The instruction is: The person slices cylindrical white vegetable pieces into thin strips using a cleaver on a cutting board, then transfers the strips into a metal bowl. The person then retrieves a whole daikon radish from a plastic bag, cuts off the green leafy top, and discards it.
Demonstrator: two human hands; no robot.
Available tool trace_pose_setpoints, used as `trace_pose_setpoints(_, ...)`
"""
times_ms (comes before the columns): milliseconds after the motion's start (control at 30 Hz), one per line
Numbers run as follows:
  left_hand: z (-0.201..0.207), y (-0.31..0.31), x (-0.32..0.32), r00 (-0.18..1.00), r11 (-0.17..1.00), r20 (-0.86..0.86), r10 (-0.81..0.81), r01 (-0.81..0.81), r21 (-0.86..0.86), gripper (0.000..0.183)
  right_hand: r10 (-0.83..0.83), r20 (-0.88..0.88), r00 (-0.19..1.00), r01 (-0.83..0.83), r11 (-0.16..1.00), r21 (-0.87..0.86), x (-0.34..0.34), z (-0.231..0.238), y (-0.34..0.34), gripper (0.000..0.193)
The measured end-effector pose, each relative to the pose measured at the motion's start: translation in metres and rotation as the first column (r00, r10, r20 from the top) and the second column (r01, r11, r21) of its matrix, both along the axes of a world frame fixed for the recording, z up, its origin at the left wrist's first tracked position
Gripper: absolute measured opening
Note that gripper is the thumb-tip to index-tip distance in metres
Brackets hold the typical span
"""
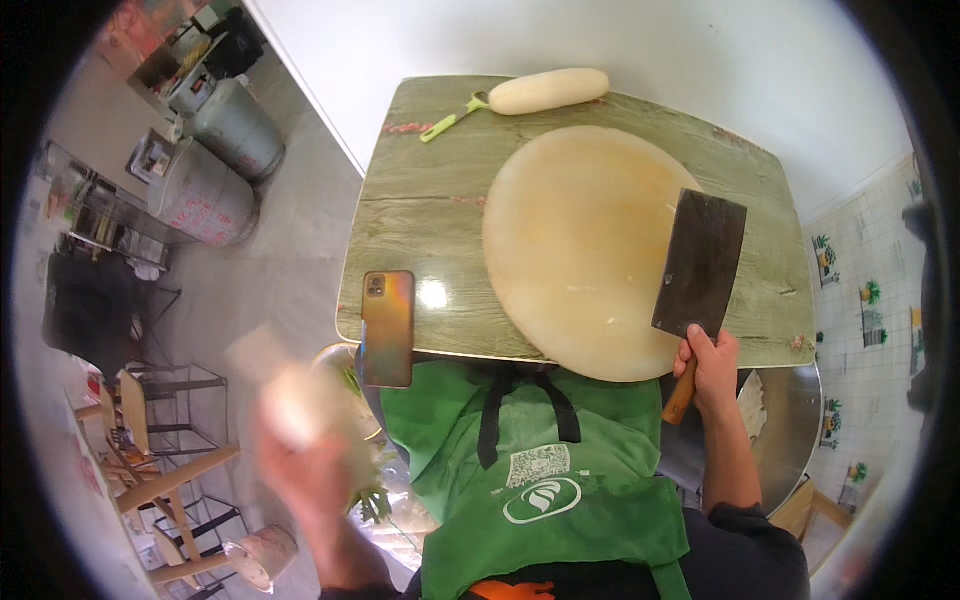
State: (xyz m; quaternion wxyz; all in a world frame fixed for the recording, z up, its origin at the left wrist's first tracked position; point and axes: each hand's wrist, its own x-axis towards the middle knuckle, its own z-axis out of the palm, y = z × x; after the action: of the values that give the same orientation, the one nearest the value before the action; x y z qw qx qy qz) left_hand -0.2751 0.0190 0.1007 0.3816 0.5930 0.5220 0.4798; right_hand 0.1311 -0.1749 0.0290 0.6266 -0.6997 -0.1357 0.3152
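My right hand is closed round the wooden handle of a cleaver. Its broad dark blade points away from me, over the right edge of a round, pale cutting board. Off the table's left front corner, my left hand is smeared by motion. A whitish, blurred object shows at its fingers, too indistinct to name. At the far edge of the table lies a peeled white radish, with a green peeler touching or close to its left end.
A phone lies at the green table's left front edge, overhanging it. Below the right front edge is a metal basin. Leafy greens show low on the left. Gas cylinders and chairs stand farther left; a white wall rises behind.
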Motion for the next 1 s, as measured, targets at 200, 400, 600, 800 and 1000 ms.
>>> trace_pose_setpoints(200, -0.016, 0.008, 0.198, 0.423, 0.692, -0.727, -0.54, 0.715, -0.098, 0.063, 0.228, 0.394, 0.891, -0.052, 0.91, -0.411, -0.001, 0.055, -0.042, 0.022)
trace_pose_setpoints(400, -0.035, 0.014, 0.252, 0.117, 0.583, -0.865, -0.488, 0.781, -0.223, 0.058, 0.457, 0.503, 0.733, -0.189, 0.848, -0.495, -0.006, 0.069, -0.053, 0.015)
trace_pose_setpoints(600, -0.038, 0.015, 0.258, 0.107, 0.604, -0.858, -0.503, 0.753, -0.26, 0.056, 0.589, 0.465, 0.661, -0.315, 0.78, -0.54, -0.008, 0.057, -0.031, 0.017)
trace_pose_setpoints(800, -0.038, 0.014, 0.257, 0.147, 0.623, -0.839, -0.524, 0.738, -0.26, 0.057, 0.715, 0.373, 0.592, -0.36, 0.648, -0.671, -0.007, 0.067, -0.014, 0.022)
trace_pose_setpoints(1000, -0.03, 0.019, 0.261, 0.034, 0.567, -0.844, -0.536, 0.755, -0.329, 0.055, 0.772, 0.381, 0.509, -0.339, 0.586, -0.736, 0.0, 0.051, 0.025, 0.028)
